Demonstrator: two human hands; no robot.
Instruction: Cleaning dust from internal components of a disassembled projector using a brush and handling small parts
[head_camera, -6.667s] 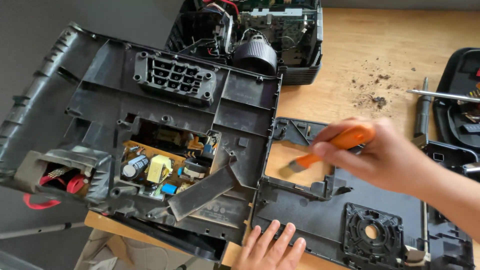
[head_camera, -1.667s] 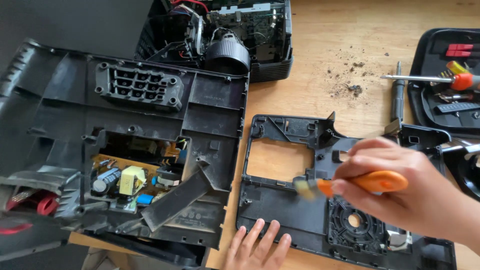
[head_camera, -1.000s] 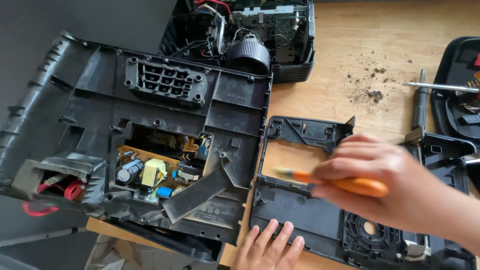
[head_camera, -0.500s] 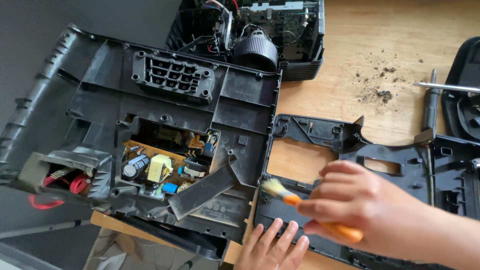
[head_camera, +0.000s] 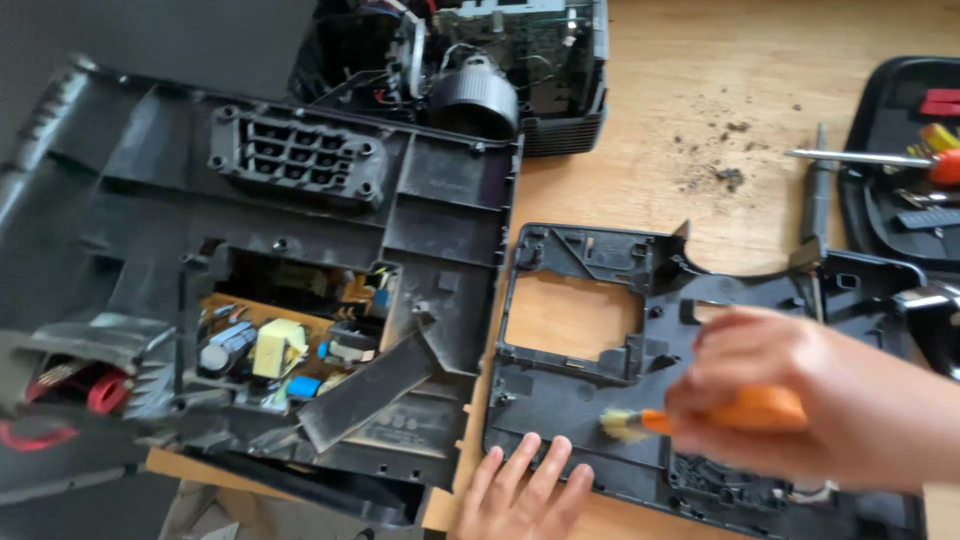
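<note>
The right hand (head_camera: 800, 400) was curled tight around the orange handle of a small brush (head_camera: 700, 415), its grip fully closed on it. The handle sat inside the fist, and the pale bristles stuck out past the fingers toward the left, blurred, resting on or just above the flat black plastic cover panel (head_camera: 590, 395) that lay on the wooden surface (head_camera: 650, 130). The left hand (head_camera: 525, 495) lay flat below the bristles, fingers spread and holding nothing, fingertips pressing the near edge of that panel. Left of both hands sat the large opened black housing (head_camera: 300, 250) with its exposed circuit board (head_camera: 270, 345). Beyond the brush hand, a screwdriver (head_camera: 870, 157) rested across a black tool tray (head_camera: 900, 180), with dust crumbs (head_camera: 725, 175) nearby.
</note>
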